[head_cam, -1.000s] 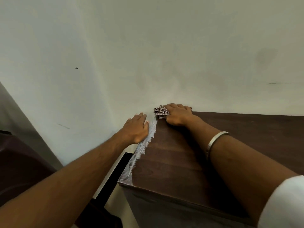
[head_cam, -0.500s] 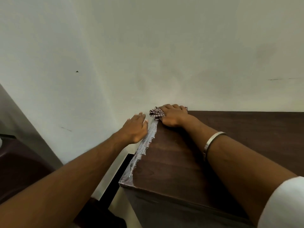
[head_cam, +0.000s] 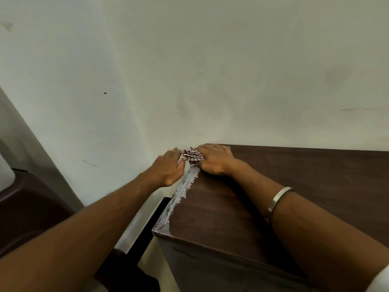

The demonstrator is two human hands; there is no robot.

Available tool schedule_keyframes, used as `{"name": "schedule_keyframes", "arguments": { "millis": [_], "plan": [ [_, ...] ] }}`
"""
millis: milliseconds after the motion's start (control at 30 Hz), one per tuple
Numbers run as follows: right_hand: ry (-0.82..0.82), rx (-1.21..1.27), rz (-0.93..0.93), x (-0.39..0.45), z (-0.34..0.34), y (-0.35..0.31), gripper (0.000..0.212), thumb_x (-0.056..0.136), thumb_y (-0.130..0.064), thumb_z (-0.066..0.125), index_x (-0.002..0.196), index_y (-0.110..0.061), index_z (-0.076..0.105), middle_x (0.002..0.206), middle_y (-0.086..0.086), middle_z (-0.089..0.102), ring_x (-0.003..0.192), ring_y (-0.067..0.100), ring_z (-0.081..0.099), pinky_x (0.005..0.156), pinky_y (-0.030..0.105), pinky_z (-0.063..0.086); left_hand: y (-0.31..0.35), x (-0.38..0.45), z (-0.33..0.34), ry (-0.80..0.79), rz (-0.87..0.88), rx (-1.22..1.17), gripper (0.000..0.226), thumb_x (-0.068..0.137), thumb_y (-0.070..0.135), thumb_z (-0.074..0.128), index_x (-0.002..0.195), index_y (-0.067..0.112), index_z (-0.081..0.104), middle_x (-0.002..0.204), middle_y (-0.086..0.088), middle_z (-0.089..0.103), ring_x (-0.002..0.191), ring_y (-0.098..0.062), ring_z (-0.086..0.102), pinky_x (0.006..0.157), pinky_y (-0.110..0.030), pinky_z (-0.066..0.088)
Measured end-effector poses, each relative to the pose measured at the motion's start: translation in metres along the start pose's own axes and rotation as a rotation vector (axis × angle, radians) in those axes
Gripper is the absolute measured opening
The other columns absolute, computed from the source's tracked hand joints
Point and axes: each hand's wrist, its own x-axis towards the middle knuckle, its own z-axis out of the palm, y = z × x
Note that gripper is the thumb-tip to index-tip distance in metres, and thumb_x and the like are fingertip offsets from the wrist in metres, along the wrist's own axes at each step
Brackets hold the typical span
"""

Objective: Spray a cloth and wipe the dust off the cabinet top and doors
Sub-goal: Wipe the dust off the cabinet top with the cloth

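1. Fingers [head_cam: 210, 149] of the right hand [head_cam: 214, 160] press down, clamping the crumpled checked cloth [head_cam: 192, 155] onto the dark brown wooden cabinet top [head_cam: 273, 186].
2. Near edge: a pale dusty streak [head_cam: 181, 192] runs along the top's left side.
3. Left hand [head_cam: 167, 167] lies flat, fingers loose, thumb touching the cloth.
4. Far corner: cloth bunched against the off-white wall [head_cam: 189, 70].

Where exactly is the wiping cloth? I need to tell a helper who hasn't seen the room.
Find the dark brown wooden cabinet top against the pale wall. At its far left corner, the right hand presses down a small bunched checked cloth, beside the left hand. It is the only patterned fabric there.
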Motion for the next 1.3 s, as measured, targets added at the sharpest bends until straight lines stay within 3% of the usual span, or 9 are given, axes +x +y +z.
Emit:
{"name": "schedule_keyframes", "arguments": {
  "millis": [233, 400, 633, 800, 1000, 1200, 1300],
  "plan": [
    [0.001, -0.023, 0.082, 0.003, -0.001, -0.008, 0.064, 0.089, -0.032, 0.043, 0.149, -0.031, 0.020, 0.158, -0.005, 0.018, 0.145, 0.022, 0.011, 0.115, 0.046, 0.001, -0.007, -0.017, -0.002, -0.012, 0.008, 0.006, 0.053, 0.104, 0.033, 0.018, 0.154, 0.014, 0.015, 0.162, -0.003, 0.010, 0.149, -0.018, 0.006, 0.120, -0.037, 0.004],
    [0.019, -0.013, -0.018, -0.017, 0.005, -0.006, 0.058, 0.091, -0.033, 0.042, 0.147, -0.033, 0.026, 0.156, -0.007, 0.024, 0.143, 0.021, 0.016, 0.114, 0.043, 0.005, -0.016, -0.026, -0.008, -0.010, -0.035, 0.027, 0.052, 0.104, 0.029, 0.017, 0.153, 0.012, 0.016, 0.162, -0.005, 0.010, 0.149, -0.019, 0.007, 0.120, -0.038, 0.005],
    [0.007, -0.034, 0.051, -0.020, 0.000, -0.017, 0.063, 0.090, -0.031, 0.043, 0.149, -0.031, 0.020, 0.157, -0.006, 0.020, 0.144, 0.020, 0.013, 0.115, 0.041, 0.003, -0.018, -0.044, -0.006, -0.039, -0.029, 0.021, 0.052, 0.104, 0.029, 0.017, 0.154, 0.013, 0.014, 0.162, -0.004, 0.008, 0.150, -0.017, 0.004, 0.122, -0.037, 0.004],
    [0.017, -0.007, -0.040, -0.041, 0.005, -0.012, 0.058, 0.093, -0.037, 0.041, 0.148, -0.033, 0.022, 0.156, -0.007, 0.023, 0.144, 0.019, 0.014, 0.115, 0.042, 0.004, -0.017, -0.047, -0.014, -0.005, -0.038, 0.002, 0.052, 0.104, 0.027, 0.019, 0.153, 0.011, 0.016, 0.162, -0.005, 0.010, 0.149, -0.018, 0.006, 0.121, -0.038, 0.005],
    [0.007, -0.016, 0.058, -0.040, -0.001, -0.014, 0.062, 0.091, -0.033, 0.043, 0.148, -0.033, 0.021, 0.157, -0.008, 0.021, 0.144, 0.019, 0.013, 0.115, 0.042, 0.001, -0.016, -0.058, -0.010, -0.033, -0.033, 0.002, 0.052, 0.104, 0.028, 0.018, 0.154, 0.012, 0.014, 0.162, -0.004, 0.008, 0.149, -0.018, 0.005, 0.121, -0.037, 0.004],
    [0.041, 0.023, -0.075, -0.064, 0.010, -0.019, 0.057, 0.091, -0.039, 0.041, 0.146, -0.036, 0.026, 0.155, -0.011, 0.025, 0.143, 0.016, 0.016, 0.115, 0.042, 0.004, -0.014, -0.058, -0.013, -0.009, -0.035, 0.000, 0.052, 0.104, 0.027, 0.018, 0.153, 0.011, 0.015, 0.162, -0.005, 0.009, 0.149, -0.019, 0.006, 0.121, -0.038, 0.005],
    [0.018, 0.015, -0.052, -0.069, 0.004, -0.014, 0.056, 0.090, -0.037, 0.042, 0.144, -0.036, 0.028, 0.153, -0.011, 0.028, 0.142, 0.017, 0.019, 0.114, 0.041, 0.006, -0.011, -0.063, -0.011, -0.019, -0.028, -0.016, 0.052, 0.104, 0.027, 0.019, 0.153, 0.011, 0.015, 0.162, -0.005, 0.009, 0.149, -0.018, 0.006, 0.121, -0.038, 0.005]
  ]
}}
